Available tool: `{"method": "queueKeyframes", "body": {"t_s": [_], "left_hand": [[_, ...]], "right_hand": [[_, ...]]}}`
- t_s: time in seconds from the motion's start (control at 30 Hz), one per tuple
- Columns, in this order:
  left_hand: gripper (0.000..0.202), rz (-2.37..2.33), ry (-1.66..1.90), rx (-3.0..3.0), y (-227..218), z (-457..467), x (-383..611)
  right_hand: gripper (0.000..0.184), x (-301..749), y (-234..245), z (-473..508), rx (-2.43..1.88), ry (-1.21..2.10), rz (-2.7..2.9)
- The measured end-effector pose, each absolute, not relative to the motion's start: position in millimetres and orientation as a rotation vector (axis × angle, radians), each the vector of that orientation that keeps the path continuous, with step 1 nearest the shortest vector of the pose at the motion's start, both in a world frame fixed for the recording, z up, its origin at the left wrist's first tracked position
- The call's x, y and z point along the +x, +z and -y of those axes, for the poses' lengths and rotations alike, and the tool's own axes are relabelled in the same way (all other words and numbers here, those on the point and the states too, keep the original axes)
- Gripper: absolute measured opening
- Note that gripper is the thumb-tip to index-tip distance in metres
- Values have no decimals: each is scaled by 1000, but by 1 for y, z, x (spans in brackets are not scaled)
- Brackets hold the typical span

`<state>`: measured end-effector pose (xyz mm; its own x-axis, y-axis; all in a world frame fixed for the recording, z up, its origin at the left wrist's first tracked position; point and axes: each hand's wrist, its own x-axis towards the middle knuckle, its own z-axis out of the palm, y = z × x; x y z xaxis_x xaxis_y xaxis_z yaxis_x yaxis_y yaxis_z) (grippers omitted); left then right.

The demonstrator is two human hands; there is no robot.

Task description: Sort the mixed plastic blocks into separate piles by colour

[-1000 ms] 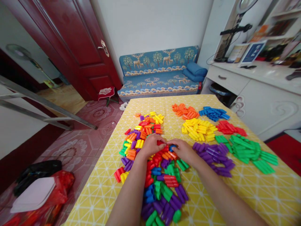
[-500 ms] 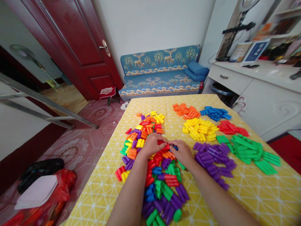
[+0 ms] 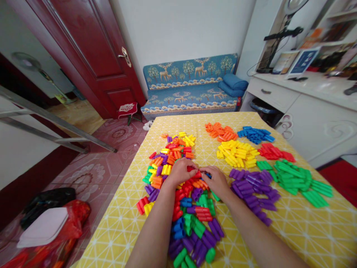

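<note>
My left hand (image 3: 182,172) is closed over the middle of a mixed pile of bullet-shaped plastic building pieces (image 3: 170,159), its thumb and fingers pinching a red building piece (image 3: 197,174). Just right of it, my right hand (image 3: 216,181) has its fingers curled round a blue building piece (image 3: 208,175), partly hidden by the fingers. The two sets of fingertips nearly meet at the red and blue pieces. Beneath and in front of my hands lie more red, orange, purple, green and blue pieces, some joined together.
Sorted by colour on the table's right are orange (image 3: 220,131), blue (image 3: 255,134), yellow (image 3: 238,153), red (image 3: 275,152), purple (image 3: 253,190) and green pieces (image 3: 295,176). A yellow patterned cloth (image 3: 117,227) covers the table. Beyond stands a blue sofa (image 3: 189,98).
</note>
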<state>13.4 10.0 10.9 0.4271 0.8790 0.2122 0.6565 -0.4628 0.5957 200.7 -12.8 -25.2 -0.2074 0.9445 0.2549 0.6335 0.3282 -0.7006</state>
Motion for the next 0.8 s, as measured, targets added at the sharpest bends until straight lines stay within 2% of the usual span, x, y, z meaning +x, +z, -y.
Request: {"method": "queueKeyframes", "body": {"t_s": [0.8], "left_hand": [[10, -1297, 740, 2264, 10, -10, 13]], "right_hand": [[22, 201, -27, 12, -1358, 614, 1915]]}}
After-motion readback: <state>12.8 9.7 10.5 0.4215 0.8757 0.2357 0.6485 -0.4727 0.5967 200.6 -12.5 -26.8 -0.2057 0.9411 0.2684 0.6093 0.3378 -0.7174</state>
